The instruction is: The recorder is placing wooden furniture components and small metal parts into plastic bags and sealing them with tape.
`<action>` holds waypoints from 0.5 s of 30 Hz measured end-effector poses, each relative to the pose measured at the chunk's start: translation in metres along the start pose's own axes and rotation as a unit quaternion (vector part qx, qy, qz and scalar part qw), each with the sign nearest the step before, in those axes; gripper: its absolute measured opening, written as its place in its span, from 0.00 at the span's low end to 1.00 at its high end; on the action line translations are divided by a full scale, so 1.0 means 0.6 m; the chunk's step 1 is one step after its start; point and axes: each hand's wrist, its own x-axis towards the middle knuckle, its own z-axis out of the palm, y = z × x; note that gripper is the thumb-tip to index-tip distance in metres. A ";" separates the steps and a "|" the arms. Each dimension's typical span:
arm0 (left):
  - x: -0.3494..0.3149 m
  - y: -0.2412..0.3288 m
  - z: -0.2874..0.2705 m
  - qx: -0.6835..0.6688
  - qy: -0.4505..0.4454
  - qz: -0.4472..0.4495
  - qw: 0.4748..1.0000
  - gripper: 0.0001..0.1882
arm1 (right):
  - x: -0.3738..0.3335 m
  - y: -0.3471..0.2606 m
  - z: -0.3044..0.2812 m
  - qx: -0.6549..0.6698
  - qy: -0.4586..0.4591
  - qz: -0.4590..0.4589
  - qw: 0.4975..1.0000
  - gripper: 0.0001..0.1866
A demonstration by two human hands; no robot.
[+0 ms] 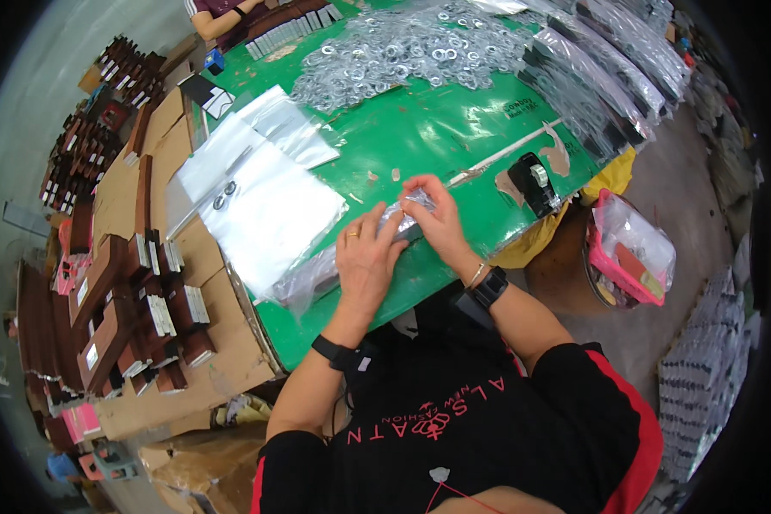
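Package in clear film (310, 276) lies near front edge of green table (428, 141), left hand (367, 261) gripping its middle, right hand (437, 221) pinching its right end; steady left-hand pressure while smoothing rightward would likely limit creases.

A long, narrow packet (315, 272) of crinkled clear plastic, greyish inside, is held slantwise near the front edge of the green tabletop (441, 116), its limp end turned leftward.
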 end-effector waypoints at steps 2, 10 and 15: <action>0.006 -0.007 -0.001 -0.014 -0.001 0.026 1.000 0.34 | -0.002 0.004 -0.004 -0.010 0.021 -0.012 1.000 0.15; 0.006 -0.032 -0.024 -0.055 -0.107 -0.006 0.993 0.33 | -0.041 -0.089 -0.135 -0.355 0.078 -0.213 0.907 0.25; 0.011 0.013 -0.015 -0.059 -0.064 0.037 0.996 0.32 | -0.082 -0.127 -0.328 -0.525 0.181 -0.138 0.820 0.35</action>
